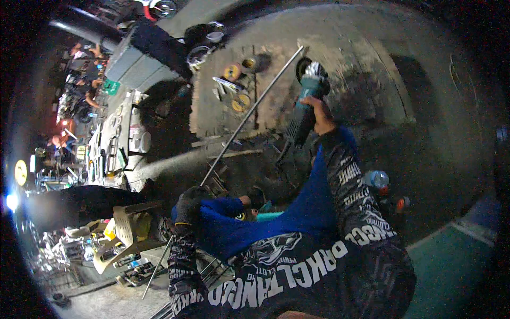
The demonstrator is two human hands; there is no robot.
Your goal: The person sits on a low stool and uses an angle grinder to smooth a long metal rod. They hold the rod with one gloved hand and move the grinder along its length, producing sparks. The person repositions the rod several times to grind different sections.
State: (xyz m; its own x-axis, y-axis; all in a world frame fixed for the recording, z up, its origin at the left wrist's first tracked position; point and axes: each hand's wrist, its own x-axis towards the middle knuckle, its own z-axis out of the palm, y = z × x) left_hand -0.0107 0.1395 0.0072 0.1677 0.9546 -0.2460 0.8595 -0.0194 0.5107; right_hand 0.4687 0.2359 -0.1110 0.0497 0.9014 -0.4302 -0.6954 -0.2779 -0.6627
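A long steel rod (249, 111) runs across the concrete floor (350, 64) toward its far edge. The left hand (190, 204) grips its near end; the right hand (321, 114) wraps fingers round an angle grinder (305, 101) lifted beside the rod — no cut shows yet.

The rod (249, 111) runs from near left to far right; the grinder (305, 101) lies right of it, discs (236, 85) left.
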